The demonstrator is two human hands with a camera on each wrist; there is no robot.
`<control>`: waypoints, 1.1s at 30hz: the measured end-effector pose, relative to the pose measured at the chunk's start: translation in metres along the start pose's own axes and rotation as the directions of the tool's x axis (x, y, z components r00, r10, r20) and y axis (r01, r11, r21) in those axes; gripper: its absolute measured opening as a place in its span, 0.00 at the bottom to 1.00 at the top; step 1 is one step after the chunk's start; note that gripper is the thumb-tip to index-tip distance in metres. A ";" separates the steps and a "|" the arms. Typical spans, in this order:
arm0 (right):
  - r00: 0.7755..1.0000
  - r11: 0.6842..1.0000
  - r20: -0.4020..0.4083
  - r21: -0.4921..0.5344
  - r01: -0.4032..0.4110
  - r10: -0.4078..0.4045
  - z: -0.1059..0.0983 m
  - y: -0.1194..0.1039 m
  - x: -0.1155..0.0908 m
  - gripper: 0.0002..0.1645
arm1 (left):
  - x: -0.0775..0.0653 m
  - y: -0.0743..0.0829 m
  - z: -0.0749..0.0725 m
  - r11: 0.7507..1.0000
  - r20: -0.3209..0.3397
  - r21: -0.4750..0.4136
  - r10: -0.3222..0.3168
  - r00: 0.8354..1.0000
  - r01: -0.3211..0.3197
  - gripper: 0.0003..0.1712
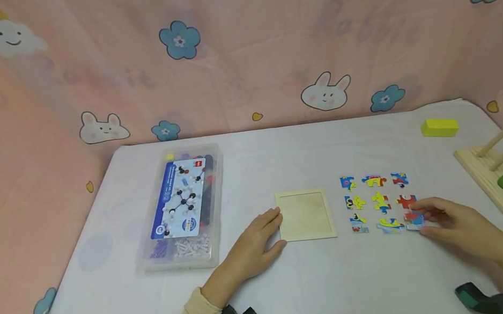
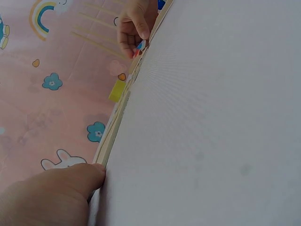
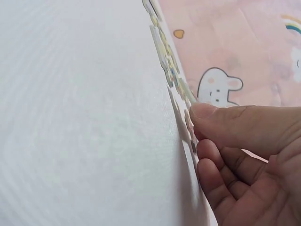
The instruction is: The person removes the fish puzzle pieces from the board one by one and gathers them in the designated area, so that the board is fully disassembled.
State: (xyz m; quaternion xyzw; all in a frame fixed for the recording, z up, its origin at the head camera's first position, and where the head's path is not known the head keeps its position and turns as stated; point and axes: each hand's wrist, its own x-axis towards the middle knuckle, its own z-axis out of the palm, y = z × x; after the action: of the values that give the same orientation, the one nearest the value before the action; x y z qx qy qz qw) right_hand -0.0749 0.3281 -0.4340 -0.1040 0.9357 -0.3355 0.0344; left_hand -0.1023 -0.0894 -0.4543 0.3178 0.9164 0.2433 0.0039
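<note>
A square wooden puzzle tray (image 1: 306, 215) with a raised rim lies flat on the table. My left hand (image 1: 260, 240) rests at its left side, extended fingers and thumb touching the rim. Several colourful jigsaw pieces (image 1: 381, 202) are spread in rows to the right of the tray. At the lower right of these rows my right hand (image 1: 452, 227) pinches a red and blue jigsaw piece (image 1: 414, 220) between thumb and fingers. In the left wrist view that piece (image 2: 140, 46) appears tilted at the fingertips. The right wrist view shows the right hand's thumb (image 3: 207, 113) over the pieces, edge-on.
A clear plastic box (image 1: 217, 238) with a molecule-model label stands left of the left hand. At the back right lies a yellow block (image 1: 439, 127). A wooden stand (image 1: 493, 175) with pegs and coloured rings runs along the right side, near the right forearm.
</note>
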 end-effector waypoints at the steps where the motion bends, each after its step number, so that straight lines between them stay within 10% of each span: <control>1: 1.000 1.000 0.000 0.002 -0.003 0.003 -0.001 0.002 -0.001 0.24 | 0.000 0.000 0.000 1.000 0.000 0.002 0.000 1.000 0.000 0.32; 23: 0.996 0.999 0.079 0.018 -0.038 0.036 0.001 0.016 -0.001 0.25 | 0.001 -0.003 0.001 1.000 -0.001 0.016 0.004 1.000 -0.004 0.33; 33: 1.000 0.997 -0.011 0.072 -0.026 0.027 -0.003 0.020 -0.003 0.26 | 0.000 0.000 -0.002 1.000 0.026 0.015 -0.004 1.000 0.003 0.35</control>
State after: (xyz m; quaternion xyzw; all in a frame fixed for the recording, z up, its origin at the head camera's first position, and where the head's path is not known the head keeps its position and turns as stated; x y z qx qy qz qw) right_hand -0.0758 0.3460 -0.4442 -0.0881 0.9244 -0.3692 0.0369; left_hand -0.1025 -0.0899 -0.4523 0.3194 0.9186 0.2323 0.0136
